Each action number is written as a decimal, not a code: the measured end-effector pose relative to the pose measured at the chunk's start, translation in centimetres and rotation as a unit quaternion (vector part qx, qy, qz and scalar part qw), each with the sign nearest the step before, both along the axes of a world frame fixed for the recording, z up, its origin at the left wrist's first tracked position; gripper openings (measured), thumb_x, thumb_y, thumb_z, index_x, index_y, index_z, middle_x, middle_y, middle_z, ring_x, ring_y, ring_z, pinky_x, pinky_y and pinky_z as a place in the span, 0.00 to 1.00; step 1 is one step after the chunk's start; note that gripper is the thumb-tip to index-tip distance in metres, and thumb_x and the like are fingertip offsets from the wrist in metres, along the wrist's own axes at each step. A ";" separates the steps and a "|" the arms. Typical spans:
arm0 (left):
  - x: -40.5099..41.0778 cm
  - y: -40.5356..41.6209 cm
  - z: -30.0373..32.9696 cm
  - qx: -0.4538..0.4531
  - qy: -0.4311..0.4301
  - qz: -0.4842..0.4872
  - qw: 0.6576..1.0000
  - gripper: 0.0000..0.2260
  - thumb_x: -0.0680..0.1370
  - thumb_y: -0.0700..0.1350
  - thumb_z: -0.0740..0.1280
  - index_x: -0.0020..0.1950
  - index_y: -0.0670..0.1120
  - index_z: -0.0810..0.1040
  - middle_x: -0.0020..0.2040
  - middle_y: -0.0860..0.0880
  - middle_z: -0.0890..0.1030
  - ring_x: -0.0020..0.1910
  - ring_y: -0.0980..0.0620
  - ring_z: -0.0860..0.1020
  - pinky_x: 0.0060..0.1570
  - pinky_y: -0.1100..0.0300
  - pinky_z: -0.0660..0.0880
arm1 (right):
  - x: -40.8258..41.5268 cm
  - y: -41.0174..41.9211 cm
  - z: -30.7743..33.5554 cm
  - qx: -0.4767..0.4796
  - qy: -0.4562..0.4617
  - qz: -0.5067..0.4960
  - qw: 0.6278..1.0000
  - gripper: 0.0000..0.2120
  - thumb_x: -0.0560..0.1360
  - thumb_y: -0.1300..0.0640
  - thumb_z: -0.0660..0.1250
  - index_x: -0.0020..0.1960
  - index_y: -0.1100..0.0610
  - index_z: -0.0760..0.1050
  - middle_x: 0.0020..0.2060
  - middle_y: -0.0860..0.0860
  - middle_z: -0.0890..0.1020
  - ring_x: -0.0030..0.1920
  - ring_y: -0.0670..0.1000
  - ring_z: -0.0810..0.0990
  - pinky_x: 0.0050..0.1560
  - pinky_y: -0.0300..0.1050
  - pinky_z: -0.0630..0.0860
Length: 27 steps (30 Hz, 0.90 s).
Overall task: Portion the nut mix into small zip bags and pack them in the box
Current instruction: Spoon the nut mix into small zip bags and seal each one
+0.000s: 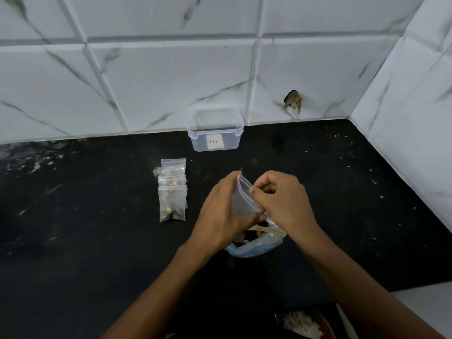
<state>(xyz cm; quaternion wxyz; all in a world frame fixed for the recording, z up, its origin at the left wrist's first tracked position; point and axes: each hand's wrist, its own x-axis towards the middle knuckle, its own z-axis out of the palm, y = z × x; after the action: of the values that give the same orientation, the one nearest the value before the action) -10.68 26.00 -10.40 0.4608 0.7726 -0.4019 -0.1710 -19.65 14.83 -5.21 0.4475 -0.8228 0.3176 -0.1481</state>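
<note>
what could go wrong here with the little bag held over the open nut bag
The empty small zip bag is gripped only by fingertips of the left hand and right hand; its mouth may slip shut. The open nut mix bag under the wrists could tip and spill. Filled bags lie loosely stacked and could slide.

Black stone table (pixel 342 192), speckled with pale crumbs and smudges. Sitting on it: a clear plastic box (pixel 215 133) with a label, lid off, back by the wall beyond the hands; a little stack of filled zip bags (pixel 172 192) left of the hands; the open nut mix bag (pixel 256 244) right under them.
</note>
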 end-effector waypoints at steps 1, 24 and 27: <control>0.0 0.0 0.2 -0.024 -0.009 0.003 1.000 0.33 0.66 0.58 0.77 0.67 0.58 0.68 0.60 0.57 0.76 0.61 0.60 0.74 0.61 0.61 0.73 | 0.1 -0.1 0.1 0.003 -0.009 0.001 1.000 0.04 0.75 0.58 0.68 0.42 0.53 0.77 0.34 0.47 0.81 0.30 0.38 0.80 0.26 0.29 0.72; 1.6 5.3 -3.7 0.058 0.141 -0.094 0.984 0.29 0.69 0.50 0.78 0.66 0.63 0.71 0.63 0.64 0.75 0.63 0.61 0.75 0.60 0.54 0.78 | -2.2 -3.1 -7.5 -0.386 0.284 0.197 0.855 0.10 0.76 0.52 0.65 0.57 0.50 0.74 0.50 0.48 0.78 0.52 0.49 0.72 0.52 0.44 0.72; 1.6 5.0 -3.9 0.068 0.145 -0.111 0.981 0.30 0.69 0.51 0.78 0.68 0.61 0.71 0.64 0.64 0.75 0.64 0.62 0.75 0.61 0.53 0.77 | -2.4 -4.0 -6.3 -0.453 0.252 0.230 0.824 0.13 0.77 0.54 0.64 0.61 0.52 0.75 0.52 0.50 0.76 0.53 0.51 0.71 0.52 0.45 0.68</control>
<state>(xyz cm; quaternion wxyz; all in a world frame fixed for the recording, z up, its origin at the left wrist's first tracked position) -9.13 30.95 -14.27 0.4388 0.7198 -0.4016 -0.3578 -22.09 10.82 -11.50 -0.0502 -0.9907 0.1183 0.0447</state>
